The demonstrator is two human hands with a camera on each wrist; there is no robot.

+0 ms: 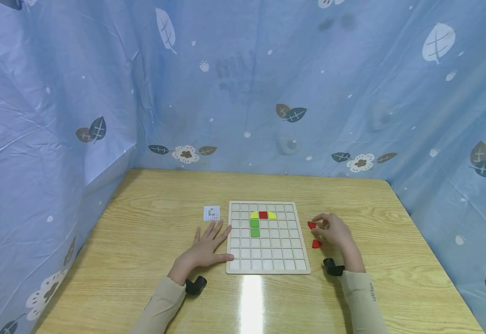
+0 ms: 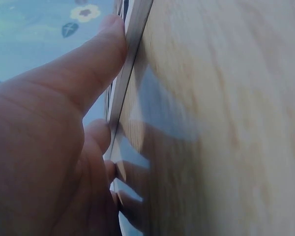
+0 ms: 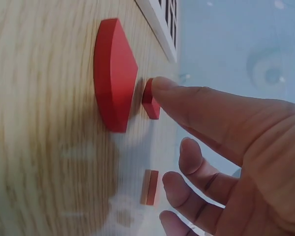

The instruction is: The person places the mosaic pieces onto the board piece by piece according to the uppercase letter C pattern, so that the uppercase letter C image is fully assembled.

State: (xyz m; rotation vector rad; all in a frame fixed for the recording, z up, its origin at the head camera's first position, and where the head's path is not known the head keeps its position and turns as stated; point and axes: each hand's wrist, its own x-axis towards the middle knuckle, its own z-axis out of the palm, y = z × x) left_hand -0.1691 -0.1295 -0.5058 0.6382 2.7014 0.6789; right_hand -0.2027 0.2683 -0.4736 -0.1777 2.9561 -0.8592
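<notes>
My right hand [image 1: 334, 229] is at the right of the board, its thumb and index finger on either side of a red quarter-round tile [image 1: 311, 225]. In the right wrist view the thumb overlaps that red tile [image 3: 150, 101]. A second red quarter-round tile [image 1: 316, 244] lies nearer to me, large in the right wrist view. My left hand [image 1: 204, 248] lies with fingers spread, fingertips and thumb at the left edge of the white grid board [image 1: 243, 269]. On the board sit two yellow quarter-round tiles [image 1: 272, 215], a red square tile [image 1: 263, 215] and two green square tiles [image 1: 254, 223].
A small printed grid card [image 1: 211, 213] lies left of the board. Another small reddish block [image 3: 152, 188] shows under the right fingers in the right wrist view. A blue patterned curtain [image 1: 243, 93] stands around the wooden table [image 1: 163, 195]. Black wrist devices [image 1: 195, 285] sit on both wrists.
</notes>
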